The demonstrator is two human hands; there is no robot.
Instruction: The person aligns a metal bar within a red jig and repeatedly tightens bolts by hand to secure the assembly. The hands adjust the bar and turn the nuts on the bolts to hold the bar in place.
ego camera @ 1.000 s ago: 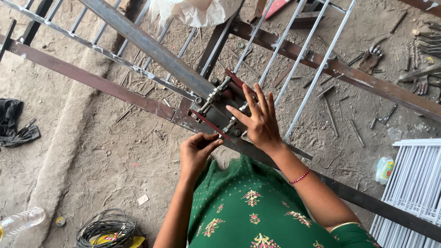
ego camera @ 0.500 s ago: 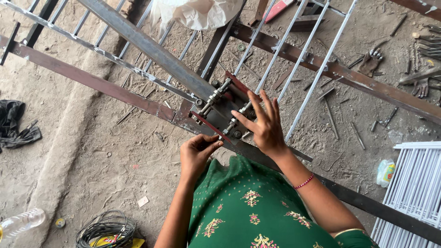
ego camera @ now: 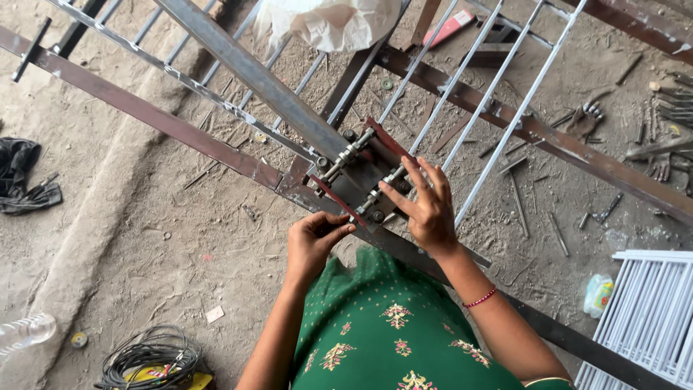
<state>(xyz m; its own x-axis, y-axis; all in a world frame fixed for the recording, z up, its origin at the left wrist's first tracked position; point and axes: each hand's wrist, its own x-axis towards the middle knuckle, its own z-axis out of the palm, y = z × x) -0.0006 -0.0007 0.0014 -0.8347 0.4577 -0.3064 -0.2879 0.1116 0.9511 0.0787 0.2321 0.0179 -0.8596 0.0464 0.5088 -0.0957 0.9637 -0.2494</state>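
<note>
A bolted metal clamp block [ego camera: 359,172] with two threaded rods and red-edged plates sits where a grey steel beam [ego camera: 245,68] meets a long brown angle bar [ego camera: 144,114]. My right hand [ego camera: 426,206] lies flat on the block's right side, fingers spread over the lower rod. My left hand [ego camera: 312,242] is curled just below the block, fingertips pinched at the edge of the lower red plate. White metal rods [ego camera: 498,90] of a grille run under the block. I wear a green patterned garment [ego camera: 382,332].
Sandy ground holds scattered nails and scrap pieces [ego camera: 599,209]. A coil of black wire [ego camera: 148,357] lies at the lower left, a black cloth [ego camera: 22,173] at the left, a white grille [ego camera: 653,318] at the lower right, a white bag [ego camera: 332,22] at the top.
My right hand has slid a little lower and closer on the clamp block. My left hand has stayed curled below it.
</note>
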